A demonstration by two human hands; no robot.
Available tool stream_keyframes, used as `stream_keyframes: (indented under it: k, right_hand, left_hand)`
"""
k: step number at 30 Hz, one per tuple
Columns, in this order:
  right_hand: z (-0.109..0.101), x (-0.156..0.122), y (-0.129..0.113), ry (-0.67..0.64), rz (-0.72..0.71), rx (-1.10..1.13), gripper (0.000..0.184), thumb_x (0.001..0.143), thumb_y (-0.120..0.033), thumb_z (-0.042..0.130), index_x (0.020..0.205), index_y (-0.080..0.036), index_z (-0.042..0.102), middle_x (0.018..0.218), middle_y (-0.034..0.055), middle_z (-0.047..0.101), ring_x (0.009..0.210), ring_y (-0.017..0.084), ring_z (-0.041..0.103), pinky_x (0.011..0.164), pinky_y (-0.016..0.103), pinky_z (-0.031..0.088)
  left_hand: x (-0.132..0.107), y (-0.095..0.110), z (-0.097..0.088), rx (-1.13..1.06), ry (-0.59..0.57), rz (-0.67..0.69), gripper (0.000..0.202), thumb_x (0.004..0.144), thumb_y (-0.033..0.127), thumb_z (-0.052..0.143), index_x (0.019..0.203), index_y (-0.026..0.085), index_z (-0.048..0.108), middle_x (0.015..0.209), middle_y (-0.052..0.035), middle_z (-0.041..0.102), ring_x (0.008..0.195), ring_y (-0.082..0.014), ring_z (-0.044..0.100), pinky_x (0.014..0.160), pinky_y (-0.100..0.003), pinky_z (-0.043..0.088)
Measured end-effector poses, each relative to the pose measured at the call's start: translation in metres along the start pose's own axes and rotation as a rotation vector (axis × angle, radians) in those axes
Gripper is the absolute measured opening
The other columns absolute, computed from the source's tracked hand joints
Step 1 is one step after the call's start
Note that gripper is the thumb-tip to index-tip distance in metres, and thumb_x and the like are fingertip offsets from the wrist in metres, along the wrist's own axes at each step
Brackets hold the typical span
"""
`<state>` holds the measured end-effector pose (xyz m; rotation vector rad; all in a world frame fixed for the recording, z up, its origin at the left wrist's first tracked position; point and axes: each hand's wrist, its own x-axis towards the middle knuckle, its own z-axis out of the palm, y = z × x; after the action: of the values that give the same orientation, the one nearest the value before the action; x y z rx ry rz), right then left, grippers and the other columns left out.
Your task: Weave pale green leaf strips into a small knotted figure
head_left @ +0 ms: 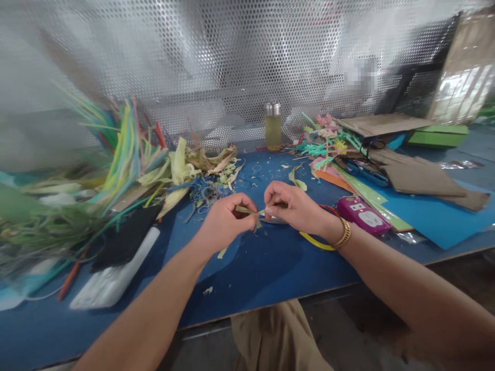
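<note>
Both of my hands meet above the blue tabletop, pinching a thin pale-green strip [261,212] that looks like corn husk. My left hand [228,216] grips one end between thumb and fingers, and a short frayed end hangs beneath it. Close beside it, my right hand [288,206] has its thumb and fingertips closed on the strip's other end. Under the right hand and wrist shows a yellow and red looped handle [315,242] with a bit of shiny metal, probably scissors. Most of that tool is hidden by the hand.
Husk pieces [180,165], blue-grey rubber bands [204,193] and colourful stems [127,149] crowd the left. A black-topped white case [116,273] lies nearer. A capped bottle [273,129] stands behind. To the right are a purple box [363,215], cardboard [421,178] and blue paper [436,221].
</note>
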<state>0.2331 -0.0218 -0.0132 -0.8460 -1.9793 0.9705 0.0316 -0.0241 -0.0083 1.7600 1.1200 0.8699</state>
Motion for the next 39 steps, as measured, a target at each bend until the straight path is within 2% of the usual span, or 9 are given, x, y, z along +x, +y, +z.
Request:
stream_keyframes:
  k: [5, 8, 11, 16, 21, 24, 30, 36, 39]
  right_hand:
    - [-0.003, 0.003, 0.006, -0.016, -0.002, -0.038, 0.012, 0.084, -0.016, 0.056, 0.088, -0.023, 0.046, 0.074, -0.0009, 0.071, 0.071, 0.015, 0.065, 0.068, 0.028, 0.046]
    - [-0.005, 0.006, 0.012, 0.0, 0.007, -0.09, 0.012, 0.083, -0.016, 0.055, 0.089, -0.023, 0.047, 0.074, -0.0011, 0.071, 0.07, 0.014, 0.066, 0.07, 0.029, 0.046]
    - [-0.006, 0.008, 0.016, 0.034, 0.004, -0.103, 0.013, 0.084, -0.017, 0.056, 0.092, -0.022, 0.048, 0.075, -0.0005, 0.072, 0.07, 0.014, 0.065, 0.07, 0.029, 0.046]
    - [-0.006, 0.008, 0.019, 0.072, -0.063, -0.11, 0.011, 0.087, -0.02, 0.057, 0.097, -0.021, 0.051, 0.081, 0.0018, 0.073, 0.08, 0.015, 0.068, 0.076, 0.029, 0.047]
    - [-0.008, 0.009, 0.016, 0.095, -0.084, -0.187, 0.008, 0.088, -0.023, 0.056, 0.092, -0.021, 0.063, 0.088, 0.0023, 0.073, 0.087, 0.016, 0.067, 0.08, 0.029, 0.046]
    - [-0.009, 0.01, 0.015, 0.165, -0.093, -0.2, 0.02, 0.092, -0.03, 0.054, 0.087, -0.021, 0.071, 0.094, 0.0039, 0.072, 0.093, 0.017, 0.064, 0.083, 0.03, 0.046]
    - [0.001, 0.012, 0.018, 0.113, -0.046, -0.056, 0.022, 0.085, -0.037, 0.065, 0.097, -0.023, 0.076, 0.09, 0.0036, 0.069, 0.087, 0.016, 0.061, 0.082, 0.03, 0.045]
    - [0.007, 0.014, 0.021, 0.097, 0.073, 0.273, 0.019, 0.08, -0.035, 0.07, 0.081, -0.017, 0.069, 0.08, 0.0001, 0.066, 0.075, 0.011, 0.058, 0.074, 0.025, 0.044]
    - [0.008, 0.013, 0.018, 0.112, 0.113, 0.355, 0.018, 0.082, -0.035, 0.068, 0.081, -0.016, 0.067, 0.077, -0.002, 0.064, 0.073, 0.009, 0.056, 0.074, 0.024, 0.043]
  left_hand:
    - [0.001, 0.0, -0.004, -0.055, -0.042, -0.012, 0.017, 0.073, 0.028, 0.074, 0.08, 0.017, 0.063, 0.065, -0.0001, 0.066, 0.06, -0.0135, 0.061, 0.06, -0.025, 0.046]
    - [0.005, -0.003, -0.009, -0.246, -0.112, -0.081, 0.032, 0.076, 0.035, 0.073, 0.101, 0.017, 0.065, 0.084, -0.0051, 0.072, 0.069, -0.016, 0.066, 0.065, -0.027, 0.049]
    - [0.01, -0.008, -0.014, -0.497, -0.143, -0.233, 0.037, 0.083, 0.037, 0.064, 0.114, 0.017, 0.062, 0.092, -0.0085, 0.072, 0.067, -0.0173, 0.068, 0.06, -0.027, 0.049]
    - [0.014, -0.014, -0.016, -0.576, -0.154, -0.348, 0.033, 0.074, 0.015, 0.072, 0.107, 0.016, 0.064, 0.091, -0.0061, 0.07, 0.069, -0.0121, 0.067, 0.059, -0.02, 0.049]
    - [0.014, -0.019, -0.013, -0.475, -0.068, -0.267, 0.021, 0.07, 0.022, 0.08, 0.086, 0.016, 0.067, 0.072, 0.0002, 0.066, 0.059, -0.0078, 0.059, 0.053, -0.017, 0.043]
    - [0.015, -0.021, -0.013, -0.412, -0.069, -0.244, 0.022, 0.067, 0.03, 0.082, 0.078, 0.016, 0.068, 0.065, 0.0017, 0.062, 0.053, -0.0079, 0.053, 0.051, -0.02, 0.041]
    - [0.014, -0.026, -0.007, -0.385, -0.134, -0.21, 0.023, 0.067, 0.034, 0.082, 0.073, 0.016, 0.07, 0.072, -0.0014, 0.066, 0.063, -0.0099, 0.056, 0.063, -0.023, 0.044]
    - [0.011, -0.024, 0.001, -0.493, -0.156, -0.238, 0.023, 0.07, 0.032, 0.08, 0.08, 0.016, 0.067, 0.073, -0.0001, 0.063, 0.062, -0.0086, 0.054, 0.06, -0.021, 0.041]
    - [0.01, -0.022, 0.003, -0.529, -0.143, -0.221, 0.022, 0.072, 0.03, 0.08, 0.081, 0.017, 0.064, 0.076, 0.0004, 0.063, 0.065, -0.0086, 0.054, 0.059, -0.019, 0.039]
